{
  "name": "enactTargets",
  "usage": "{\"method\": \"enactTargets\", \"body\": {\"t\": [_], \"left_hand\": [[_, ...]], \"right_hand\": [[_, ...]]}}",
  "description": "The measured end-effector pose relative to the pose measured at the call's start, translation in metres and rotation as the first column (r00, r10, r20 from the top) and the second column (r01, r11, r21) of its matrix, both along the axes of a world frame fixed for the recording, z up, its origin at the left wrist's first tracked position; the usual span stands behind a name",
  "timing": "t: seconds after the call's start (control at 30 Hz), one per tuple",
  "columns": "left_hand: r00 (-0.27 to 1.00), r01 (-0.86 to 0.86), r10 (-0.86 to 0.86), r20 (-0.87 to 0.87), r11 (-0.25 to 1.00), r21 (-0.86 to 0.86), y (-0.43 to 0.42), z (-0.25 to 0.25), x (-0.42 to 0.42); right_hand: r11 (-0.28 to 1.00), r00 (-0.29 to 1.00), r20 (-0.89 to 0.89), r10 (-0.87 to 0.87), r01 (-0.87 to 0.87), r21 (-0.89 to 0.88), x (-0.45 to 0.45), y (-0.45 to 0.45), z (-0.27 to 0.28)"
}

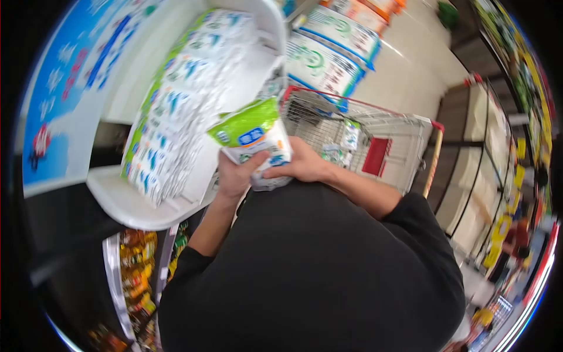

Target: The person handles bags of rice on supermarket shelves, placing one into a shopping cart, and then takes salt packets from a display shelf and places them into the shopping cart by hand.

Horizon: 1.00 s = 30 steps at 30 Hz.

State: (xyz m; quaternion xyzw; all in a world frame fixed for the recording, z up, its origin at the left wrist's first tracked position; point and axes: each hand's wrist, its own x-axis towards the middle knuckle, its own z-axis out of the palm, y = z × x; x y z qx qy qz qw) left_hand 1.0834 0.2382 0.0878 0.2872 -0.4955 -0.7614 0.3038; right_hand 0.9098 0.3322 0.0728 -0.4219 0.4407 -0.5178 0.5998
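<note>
Close to my chest, both hands grip a soft plastic packet [253,132], green at the top and white below, with a blue label. My left hand [236,173] holds its lower left side, thumb pressed across the front. On the other side, my right hand [303,162] has its fingers around the lower right, with the thumb on the front too. A greyish plastic part shows below the thumbs; whether it is a second packet I cannot tell. Left of the hands, a white display bin [146,211] holds rows of similar white-and-green packets [176,105].
A shopping cart [404,123] with red trim stands ahead to the right, several packets [346,144] inside. Large printed sacks [322,64] lie on the floor beyond it. Bottles [138,270] line a shelf at lower left. A black-framed rack [475,158] stands at right.
</note>
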Motion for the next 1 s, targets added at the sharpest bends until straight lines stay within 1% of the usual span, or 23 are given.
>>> {"method": "enactTargets", "body": {"t": [0.03,0.07,0.17,0.23,0.33,0.37,0.43,0.47,0.5,0.53,0.57,0.6,0.63,0.67,0.7,0.73,0.77,0.8,0.83,0.9,0.93,0.97,1.0], "left_hand": [[1.000,0.012,-0.010,0.024,0.998,-0.060,-0.004,0.000,-0.002],[0.999,0.016,-0.010,0.049,0.992,-0.123,-0.007,0.002,-0.004],[0.998,0.061,-0.056,0.039,0.990,-0.130,-0.022,0.006,-0.023],[0.991,0.112,-0.101,0.083,0.984,-0.138,-0.032,-0.001,-0.041],[0.990,0.059,-0.039,0.137,0.987,-0.147,-0.048,-0.017,-0.073],[0.987,0.076,-0.055,0.150,0.988,-0.137,-0.059,-0.027,-0.083],[0.954,-0.032,0.140,0.265,0.927,-0.374,-0.088,-0.050,-0.102],[0.951,-0.018,0.128,0.281,0.931,-0.366,-0.106,-0.064,-0.108],[0.861,0.140,0.228,0.455,0.754,-0.642,-0.127,-0.081,-0.110],[0.743,0.349,0.374,0.555,0.491,-0.798,-0.143,-0.095,-0.111],[0.738,0.365,0.363,0.568,0.493,-0.790,-0.156,-0.108,-0.113],[0.754,0.499,0.362,0.548,0.228,-0.836,-0.168,-0.121,-0.115],[0.772,0.584,0.347,0.533,-0.057,-0.810,-0.178,-0.134,-0.118],[0.742,0.636,0.282,0.608,-0.012,-0.771,-0.186,-0.147,-0.119],[0.733,0.650,0.272,0.624,-0.009,-0.760,-0.189,-0.151,-0.124],[0.726,0.663,0.205,0.656,0.044,-0.747,-0.190,-0.149,-0.130],[0.715,0.679,0.136,0.685,0.098,-0.728,-0.187,-0.145,-0.135],[0.695,0.697,0.143,0.704,0.107,-0.710,-0.182,-0.140,-0.141],[0.681,0.711,0.134,0.720,0.111,-0.694,-0.179,-0.142,-0.143],[0.658,0.722,0.184,0.731,0.124,-0.681,-0.179,-0.147,-0.144],[0.640,0.739,0.173,0.749,0.131,-0.661,-0.179,-0.148,-0.145],[0.635,0.743,0.203,0.746,0.103,-0.661,-0.179,-0.150,-0.147],[0.630,0.746,0.239,0.739,0.076,-0.661,-0.179,-0.151,-0.147]], "right_hand": [[0.999,0.999,-0.008,-0.035,0.035,-0.010,0.000,0.001,-0.011],[0.998,0.997,0.037,-0.068,0.068,-0.001,0.001,0.004,-0.016],[0.991,0.982,0.137,-0.132,0.128,0.040,-0.009,0.005,-0.020],[0.986,0.967,0.199,-0.157,0.144,0.081,-0.019,0.007,-0.028],[0.964,0.909,0.335,-0.248,0.198,0.176,-0.042,0.011,-0.053],[0.949,0.900,0.336,-0.278,0.202,0.243,-0.054,0.018,-0.059],[0.897,0.870,0.305,-0.387,0.279,0.343,-0.078,0.035,-0.098],[0.837,0.830,0.323,-0.455,0.274,0.474,-0.093,0.047,-0.114],[0.761,0.786,0.331,-0.521,0.253,0.597,-0.110,0.060,-0.134],[0.655,0.757,0.263,-0.598,0.273,0.704,-0.126,0.075,-0.171],[0.536,0.726,0.186,-0.662,0.286,0.794,-0.141,0.092,-0.217],[0.475,0.636,0.216,-0.741,0.268,0.838,-0.156,0.111,-0.259],[0.410,0.534,0.234,-0.812,0.238,0.880,-0.169,0.133,-0.298],[0.358,0.460,0.231,-0.857,0.210,0.910,-0.179,0.159,-0.334],[0.309,0.388,0.222,-0.894,0.178,0.934,-0.190,0.181,-0.367],[0.298,0.378,0.220,-0.899,0.161,0.941,-0.198,0.202,-0.398],[0.202,0.420,0.118,-0.900,0.160,0.966,-0.203,0.224,-0.425],[0.107,0.465,0.019,-0.885,0.163,0.981,-0.209,0.240,-0.447],[0.098,0.462,0.021,-0.886,0.143,0.985,-0.216,0.251,-0.464],[0.021,0.505,-0.025,-0.863,0.086,0.996,-0.221,0.268,-0.495],[-0.031,0.577,-0.054,-0.815,0.049,0.998,-0.227,0.267,-0.503],[-0.040,0.581,-0.050,-0.813,0.029,0.999,-0.232,0.264,-0.510],[-0.070,0.709,-0.123,-0.694,0.103,0.992,-0.236,0.258,-0.517]]}}
